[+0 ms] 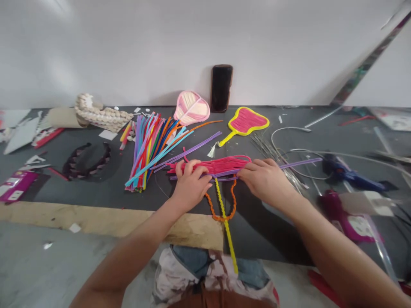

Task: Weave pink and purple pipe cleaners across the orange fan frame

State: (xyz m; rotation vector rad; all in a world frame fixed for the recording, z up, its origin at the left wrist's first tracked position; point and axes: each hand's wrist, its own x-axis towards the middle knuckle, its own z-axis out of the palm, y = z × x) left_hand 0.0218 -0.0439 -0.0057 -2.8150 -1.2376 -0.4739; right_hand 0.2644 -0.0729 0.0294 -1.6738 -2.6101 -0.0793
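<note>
My left hand (190,185) has its fingers curled down on purple pipe cleaners (224,173) and the near edge of a pink pipe cleaner bundle (224,164). On the other side my right hand (265,177) pinches the purple strands, and one long end sticks out past it to the right. A yellow twisted stem (227,231) runs from between the hands toward my lap, over the table's front edge. Crossing it is an orange twisted loop (210,205), whose upper ends meet the purple strands. My fingertips partly hide where these parts join.
A heap of coloured pipe cleaners (150,149) lies left. Behind are a pink-and-yellow fan shape (247,122), a pale pink one (192,108) and an upright phone (221,87). A dark braided band (86,162) is farther left; wires (282,158) and a blue tool (353,173) lie right.
</note>
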